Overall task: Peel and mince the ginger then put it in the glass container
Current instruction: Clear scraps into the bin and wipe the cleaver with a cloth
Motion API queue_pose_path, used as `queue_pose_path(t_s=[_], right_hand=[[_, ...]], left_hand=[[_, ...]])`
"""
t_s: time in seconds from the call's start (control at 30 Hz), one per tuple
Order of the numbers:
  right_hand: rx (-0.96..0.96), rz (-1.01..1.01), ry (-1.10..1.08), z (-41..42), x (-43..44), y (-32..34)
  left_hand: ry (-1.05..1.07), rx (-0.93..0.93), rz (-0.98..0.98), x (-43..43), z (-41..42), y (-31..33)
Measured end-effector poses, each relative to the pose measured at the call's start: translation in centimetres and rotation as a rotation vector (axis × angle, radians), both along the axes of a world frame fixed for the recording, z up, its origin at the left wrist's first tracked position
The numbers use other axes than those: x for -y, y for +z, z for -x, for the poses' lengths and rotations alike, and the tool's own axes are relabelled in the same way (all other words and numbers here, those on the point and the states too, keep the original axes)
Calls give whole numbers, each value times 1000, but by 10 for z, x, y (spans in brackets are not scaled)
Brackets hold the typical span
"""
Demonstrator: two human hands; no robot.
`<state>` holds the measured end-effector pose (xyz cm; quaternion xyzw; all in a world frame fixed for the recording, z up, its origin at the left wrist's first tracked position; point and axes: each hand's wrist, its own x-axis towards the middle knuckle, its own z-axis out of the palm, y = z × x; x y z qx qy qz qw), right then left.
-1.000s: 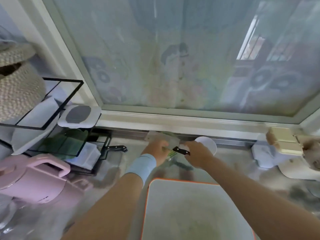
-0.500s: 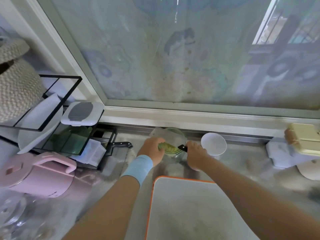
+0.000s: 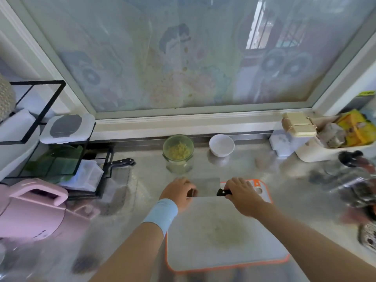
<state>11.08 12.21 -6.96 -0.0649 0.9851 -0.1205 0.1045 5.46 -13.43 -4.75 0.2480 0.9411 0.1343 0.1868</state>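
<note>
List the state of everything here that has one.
glass container: upright, open, minced ginger inside
white bowl: upright, appears empty
cleaver: held in both hands at the cutting board's far edge
cutting board: lying flat, faintly stained
left hand: holds the blade's end
right hand: grips the cleaver's handle

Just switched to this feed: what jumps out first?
A cleaver is held over the far edge of the orange-rimmed cutting board, right hand on its black handle, left hand at the blade's end. Just behind stands the open glass container with yellow minced ginger inside.
</note>
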Motion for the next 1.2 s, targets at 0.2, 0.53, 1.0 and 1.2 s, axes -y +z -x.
queue_pose_path(t_s=[0.2,0.53,1.0,1.2], right_hand=[[135,-18,-62,-63,-12,-33],[314,-162,-12,-38,-23,-25],[346,996,-1028,155,-17,-14],[328,927,-1045,159,-27,-33]], left_hand=[[-44,222,53,-14,-43,-30],[116,191,59,-30,2,-36],[1248,127,-253,-35,142,-31],[1221,185,-456,-31,131,-47]])
